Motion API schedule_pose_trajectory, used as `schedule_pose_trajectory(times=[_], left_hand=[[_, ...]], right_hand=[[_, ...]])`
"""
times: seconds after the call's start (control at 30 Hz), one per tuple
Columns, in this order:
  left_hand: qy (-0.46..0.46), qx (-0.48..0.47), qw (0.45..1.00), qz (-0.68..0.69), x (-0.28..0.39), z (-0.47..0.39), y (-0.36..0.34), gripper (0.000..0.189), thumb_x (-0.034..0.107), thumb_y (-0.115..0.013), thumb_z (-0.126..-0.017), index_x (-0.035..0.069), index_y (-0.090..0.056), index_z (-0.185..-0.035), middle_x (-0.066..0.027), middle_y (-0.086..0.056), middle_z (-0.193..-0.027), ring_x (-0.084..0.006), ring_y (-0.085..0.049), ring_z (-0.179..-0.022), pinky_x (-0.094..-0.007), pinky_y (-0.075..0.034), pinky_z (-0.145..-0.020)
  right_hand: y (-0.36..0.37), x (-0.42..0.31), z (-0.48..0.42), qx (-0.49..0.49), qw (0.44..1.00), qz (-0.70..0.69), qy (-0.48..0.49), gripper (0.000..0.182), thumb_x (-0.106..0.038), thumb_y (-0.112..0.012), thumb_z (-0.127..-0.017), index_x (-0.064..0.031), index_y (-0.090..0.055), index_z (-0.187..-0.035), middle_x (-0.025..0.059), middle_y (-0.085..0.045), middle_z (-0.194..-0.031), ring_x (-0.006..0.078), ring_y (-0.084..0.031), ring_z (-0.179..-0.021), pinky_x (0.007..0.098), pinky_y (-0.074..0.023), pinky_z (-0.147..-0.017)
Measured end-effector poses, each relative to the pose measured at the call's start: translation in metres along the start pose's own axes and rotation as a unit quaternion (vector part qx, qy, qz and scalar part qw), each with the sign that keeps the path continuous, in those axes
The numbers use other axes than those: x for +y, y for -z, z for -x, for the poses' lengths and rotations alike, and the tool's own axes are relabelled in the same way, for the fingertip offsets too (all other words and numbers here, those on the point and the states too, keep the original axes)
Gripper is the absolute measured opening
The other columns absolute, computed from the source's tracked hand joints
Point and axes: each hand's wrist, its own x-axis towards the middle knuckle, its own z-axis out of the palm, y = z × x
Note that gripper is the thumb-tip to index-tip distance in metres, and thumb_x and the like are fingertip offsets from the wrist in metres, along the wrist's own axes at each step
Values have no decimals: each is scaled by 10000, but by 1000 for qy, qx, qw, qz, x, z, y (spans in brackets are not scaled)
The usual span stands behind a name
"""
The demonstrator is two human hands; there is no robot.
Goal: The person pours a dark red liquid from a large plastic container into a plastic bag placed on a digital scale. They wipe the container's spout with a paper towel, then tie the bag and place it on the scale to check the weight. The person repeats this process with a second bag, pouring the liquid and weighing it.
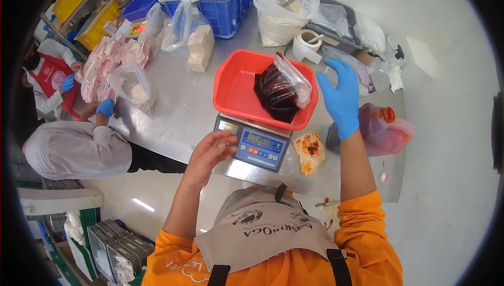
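A red plastic tub [236, 85] rests on the platform of a digital bench scale [262, 150] with a lit display. In the tub's right half leans a clear plastic bag of dark red-brown liquid [275, 91], its loose upper part folded to the right. My bare left hand [212, 150] hovers by the scale's left front edge, fingers loosely bent and nothing in them. My right hand [340, 97], in a blue glove, is raised beside the tub's right side, empty, thumb and fingers apart. Behind its wrist stands a translucent jerrycan [372, 130] with red residue inside.
A stained cloth or paper [310, 152] lies right of the scale. Farther back are a label roll [307, 46], a bag of pale powder [281, 18] and a blue crate [224, 14]. Two people work at the left among packed bags [114, 61]. A white cap [384, 177] lies near the right edge.
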Motion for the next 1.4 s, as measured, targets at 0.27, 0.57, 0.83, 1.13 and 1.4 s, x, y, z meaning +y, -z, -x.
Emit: schedule_pose_trajectory(times=[0.27,0.57,0.83,1.13,1.4], left_hand=[[44,91,994,50,44,-166,-116,533,420,-603,-975,18,-543,-1320,-112,-663,-1175,-190,-647,-979,-337,-528,-797],[-59,124,991,7,15,-232,-114,196,130,-668,-883,7,-650,-1034,-71,-676,-898,-221,-649,-734,-333,-519,-666],[-202,194,863,-420,44,-202,-91,177,115,-684,-758,85,-738,-924,-114,-710,-812,-273,-691,-783,-399,-528,-734],[-190,112,933,-286,38,-196,-76,443,195,-779,-802,-8,-647,-1172,-82,-668,-996,-188,-641,-858,-340,-532,-759],[-289,88,947,-108,35,-132,-101,345,131,-715,-906,2,-589,-1201,-61,-619,-1093,-134,-599,-915,-285,-505,-847]], right_hand=[[-58,59,-58,-256,958,14,-130,294,-272,-609,-817,-36,-773,-882,205,-732,-878,351,-707,-797,406,-554,-783],[-81,36,-67,-277,956,51,-83,184,-166,-616,-780,-79,-753,-867,214,-718,-916,391,-689,-868,445,-545,-801],[-73,36,-59,-126,979,119,-108,155,-106,-624,-764,-93,-690,-903,212,-698,-897,403,-671,-876,469,-531,-777],[72,-36,-23,-46,999,7,-1,237,-161,-666,-848,-55,-684,-1059,112,-684,-1065,289,-656,-1010,387,-502,-918],[247,59,26,-230,961,34,-147,494,-38,-662,-751,-8,-631,-1243,118,-687,-1113,256,-648,-1089,359,-482,-1009]])
